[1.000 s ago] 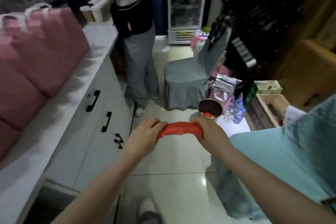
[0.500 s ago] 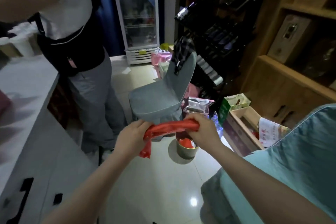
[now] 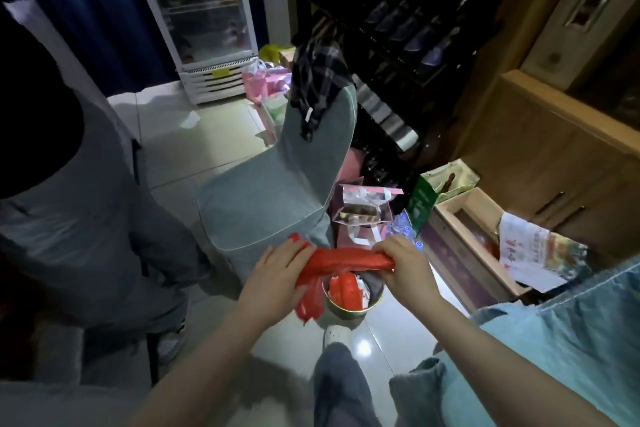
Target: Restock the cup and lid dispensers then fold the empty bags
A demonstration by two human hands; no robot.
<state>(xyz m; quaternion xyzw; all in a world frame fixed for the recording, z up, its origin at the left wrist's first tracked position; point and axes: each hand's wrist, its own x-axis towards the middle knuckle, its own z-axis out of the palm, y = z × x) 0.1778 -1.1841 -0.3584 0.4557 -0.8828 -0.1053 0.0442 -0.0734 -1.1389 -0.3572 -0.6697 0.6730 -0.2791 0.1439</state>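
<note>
Right above a small round bin [image 3: 353, 302] on the floor, the person holds a red plastic bag [image 3: 341, 260] that is rolled into a long bundle. The left hand [image 3: 273, 274] grips the left end of the bag with curled fingers, and a loose red tail hangs down from this hand beside the bin's rim. The right hand [image 3: 405, 262] is clamped on the right end, the fingers folded over the roll. The two hands are apart, with the bag stretched between them. Inside the bin lies more red plastic together with some pale scraps. Behind the bin stands a chair [image 3: 273, 191] with a grey cover, and a checked cloth [image 3: 320, 80] hangs over its back. To the left of the bin another person stands in grey trousers [image 3: 104, 218]. To the right of the bin is a wooden box [image 3: 467, 239] on the floor.
</note>
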